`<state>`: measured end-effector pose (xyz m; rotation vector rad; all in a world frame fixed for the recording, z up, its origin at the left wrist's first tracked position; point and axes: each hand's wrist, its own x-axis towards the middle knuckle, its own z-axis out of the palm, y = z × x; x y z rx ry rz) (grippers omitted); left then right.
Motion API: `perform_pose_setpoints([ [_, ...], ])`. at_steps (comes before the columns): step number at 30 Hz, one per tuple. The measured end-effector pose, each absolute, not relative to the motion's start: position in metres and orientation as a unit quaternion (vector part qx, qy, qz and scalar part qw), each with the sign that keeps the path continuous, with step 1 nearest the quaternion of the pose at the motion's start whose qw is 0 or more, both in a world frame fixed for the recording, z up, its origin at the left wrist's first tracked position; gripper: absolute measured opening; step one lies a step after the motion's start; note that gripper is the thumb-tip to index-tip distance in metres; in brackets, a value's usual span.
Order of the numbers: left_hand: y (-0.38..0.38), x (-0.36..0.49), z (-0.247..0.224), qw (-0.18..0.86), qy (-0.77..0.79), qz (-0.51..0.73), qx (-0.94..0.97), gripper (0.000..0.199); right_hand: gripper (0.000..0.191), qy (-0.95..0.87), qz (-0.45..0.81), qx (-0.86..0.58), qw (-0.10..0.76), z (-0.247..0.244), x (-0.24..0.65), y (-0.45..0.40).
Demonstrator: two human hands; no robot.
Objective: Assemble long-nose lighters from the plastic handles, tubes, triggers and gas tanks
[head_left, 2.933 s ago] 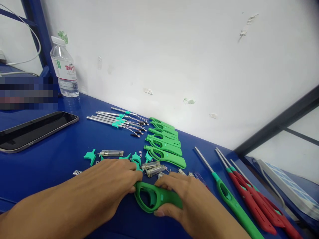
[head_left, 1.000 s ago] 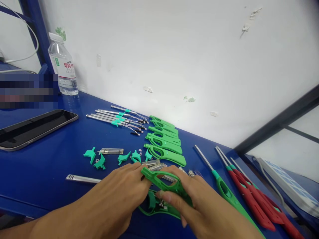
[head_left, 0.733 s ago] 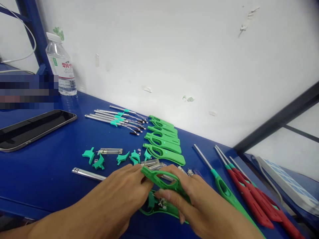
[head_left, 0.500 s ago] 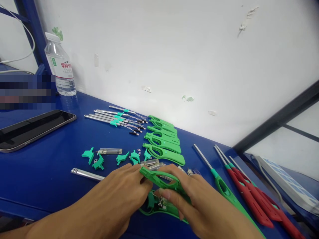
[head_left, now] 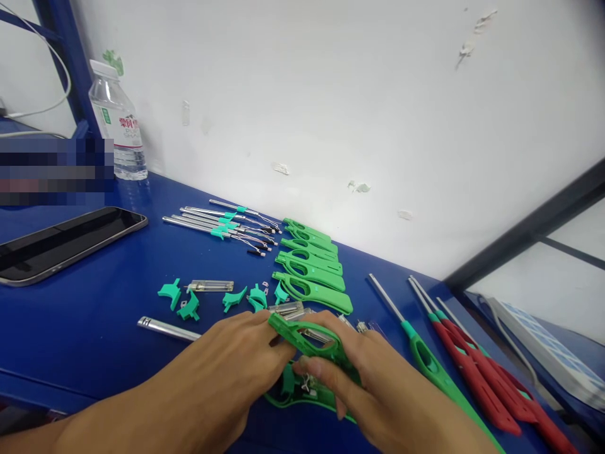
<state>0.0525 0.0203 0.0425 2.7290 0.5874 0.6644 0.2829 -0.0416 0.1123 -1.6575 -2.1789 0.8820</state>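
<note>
In the head view, my right hand [head_left: 359, 362] is closed on a green lighter shell half [head_left: 287, 328], its thumb underneath and fingers behind. The shell is tilted above an open lower shell half [head_left: 324, 397] that holds a teal trigger [head_left: 288, 378] and small inner parts. Curled beside them, my left hand [head_left: 246, 359] grips the front of this open lighter, with its fingertips mostly hidden. A metal tube [head_left: 167, 328] sticks out to the left from under that hand. Loose teal triggers [head_left: 169, 293] and a clear fuel tank [head_left: 211, 285] lie beyond.
Several green shell halves [head_left: 312, 294] are lined up near the wall, beside metal tubes with wires [head_left: 193, 225]. At right lie a green lighter [head_left: 425, 356] and several red ones [head_left: 472, 372]. A phone [head_left: 70, 246] and a water bottle [head_left: 118, 123] stand left; a power strip [head_left: 553, 347] is far right.
The whole view has shifted slightly, so things appear a little farther right. Both hands keep almost the same pose, and the upper shell half is still held over the lower one.
</note>
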Motion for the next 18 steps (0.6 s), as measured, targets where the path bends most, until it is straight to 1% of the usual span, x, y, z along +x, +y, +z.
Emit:
perform_pose_setpoints([
  [3,0.021,0.048,0.037,0.136,0.204,0.219,0.944,0.06,0.04,-0.75,0.302,-0.575,0.125,0.117,0.28,-0.041],
  [7,0.019,0.05,0.039,0.113,0.222,0.208,0.946,0.05,0.038,-0.744,0.288,-0.594,0.107,0.118,0.279,-0.042],
  [10,0.02,0.052,0.038,0.112,0.219,0.203,0.948,0.044,0.04,-0.756,0.272,-0.585,0.11,0.116,0.28,-0.043],
  [13,0.024,0.049,0.028,0.133,0.214,0.207,0.946,0.045,0.04,-0.775,0.255,-0.566,0.114,0.115,0.281,-0.044],
  [14,0.025,0.047,0.026,0.135,0.212,0.211,0.945,0.048,0.039,-0.78,0.245,-0.565,0.115,0.116,0.281,-0.044],
  [16,0.025,0.046,0.025,0.116,0.218,0.201,0.948,0.052,0.028,-0.782,0.226,-0.567,0.127,0.118,0.281,-0.042],
  [17,0.024,0.046,0.028,0.1,0.223,0.193,0.95,0.051,0.022,-0.779,0.22,-0.57,0.143,0.119,0.282,-0.041],
  [18,0.023,0.047,0.032,0.091,0.23,0.192,0.95,0.048,0.023,-0.773,0.216,-0.572,0.168,0.12,0.282,-0.04],
])
